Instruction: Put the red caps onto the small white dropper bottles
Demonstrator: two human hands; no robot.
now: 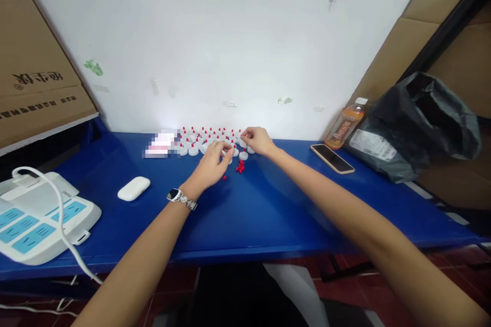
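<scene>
Several small white caps with red centres (199, 138) stand in rows on the blue table (245, 214) against the white wall. A little heap of loose red beads (240, 166) lies just in front of them. My left hand (213, 164), with a watch on its wrist, reaches over the front caps and pinches something small at its fingertips beside a white cap (235, 152). My right hand (258, 140) rests at the right end of the rows with its fingers curled together on a white cap.
A white earbud case (133, 188) and a white power strip with a cable (34, 219) lie at the left. A phone (332, 158), an orange bottle (347, 124) and a black bag (418, 125) sit at the right. Cardboard boxes flank the table.
</scene>
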